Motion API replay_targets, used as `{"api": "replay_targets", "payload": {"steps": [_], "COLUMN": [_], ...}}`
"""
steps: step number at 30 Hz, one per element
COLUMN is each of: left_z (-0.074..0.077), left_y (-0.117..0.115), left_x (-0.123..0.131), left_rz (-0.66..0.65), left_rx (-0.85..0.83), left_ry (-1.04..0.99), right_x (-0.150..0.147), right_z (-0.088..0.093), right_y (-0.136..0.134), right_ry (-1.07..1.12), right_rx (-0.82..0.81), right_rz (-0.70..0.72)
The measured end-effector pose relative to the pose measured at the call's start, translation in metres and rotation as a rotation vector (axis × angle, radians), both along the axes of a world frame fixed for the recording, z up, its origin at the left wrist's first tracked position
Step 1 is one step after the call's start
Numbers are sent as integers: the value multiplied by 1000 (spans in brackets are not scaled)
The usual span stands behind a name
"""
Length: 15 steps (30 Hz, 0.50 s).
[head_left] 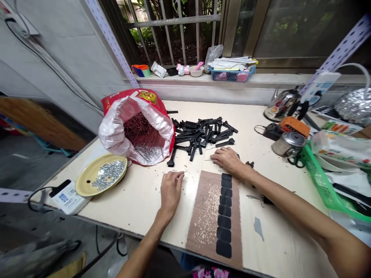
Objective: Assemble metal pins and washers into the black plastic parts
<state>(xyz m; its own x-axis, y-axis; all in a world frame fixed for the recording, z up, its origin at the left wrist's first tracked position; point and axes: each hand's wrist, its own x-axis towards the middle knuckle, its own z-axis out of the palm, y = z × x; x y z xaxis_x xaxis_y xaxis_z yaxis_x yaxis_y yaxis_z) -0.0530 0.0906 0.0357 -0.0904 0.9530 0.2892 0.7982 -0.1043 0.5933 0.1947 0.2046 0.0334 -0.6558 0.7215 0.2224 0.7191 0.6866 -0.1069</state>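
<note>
My left hand [171, 189] rests palm down on the pale table [139, 200], fingers together, tips among tiny metal bits; whether it pinches anything is hidden. My right hand [227, 159] lies just past the top of a brown board [204, 216] that carries a row of black pads [224, 214]. Its fingers curl down over a thin metal pin [209, 159] on the table. A heap of black plastic parts [201, 135] lies right behind it. An open red and white bag [137, 129] full of thin pins sits to the left.
A yellow plate [100, 178] of small silver pieces sits near the table's left edge beside a white packet [68, 197]. At the right are a green basket [321, 181], small steel pot [288, 143], kettle [282, 102] and orange tool [294, 125]. Clutter lines the window sill [232, 73].
</note>
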Motion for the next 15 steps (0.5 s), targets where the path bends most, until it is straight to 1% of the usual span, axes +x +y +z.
{"api": "replay_targets", "payload": {"steps": [2,3,6,8,10,12,14,15], "left_z": [-3,-4,-9,-12,-15,-17,-16,-14], "left_y": [6,9,19,26,32,37,38,38], "left_x": [-17,-21,-20,-14,-9,-8,-8,-8], "left_rz": [16,2,-66,-104,-133,-160,-169,-163], "left_rx": [10,10,3,2,8,17,20,19], "left_ry": [119,162,279,348,386,385,334,273], "right_x": [-6,-7,-4,0,3,2,-3,-8], "right_z": [-9,-12,-17,-16,-9,2,15,22], "right_y": [7,8,10,8,3,-6,-19,-27], "right_ry": [-21,-21,11,69,155,248,319,346], "right_rx": [-14,-16,-2,2,1,2,-9,-22], "right_rz": [-5,-17,-37,-43,-47,-47,-43,-42]}}
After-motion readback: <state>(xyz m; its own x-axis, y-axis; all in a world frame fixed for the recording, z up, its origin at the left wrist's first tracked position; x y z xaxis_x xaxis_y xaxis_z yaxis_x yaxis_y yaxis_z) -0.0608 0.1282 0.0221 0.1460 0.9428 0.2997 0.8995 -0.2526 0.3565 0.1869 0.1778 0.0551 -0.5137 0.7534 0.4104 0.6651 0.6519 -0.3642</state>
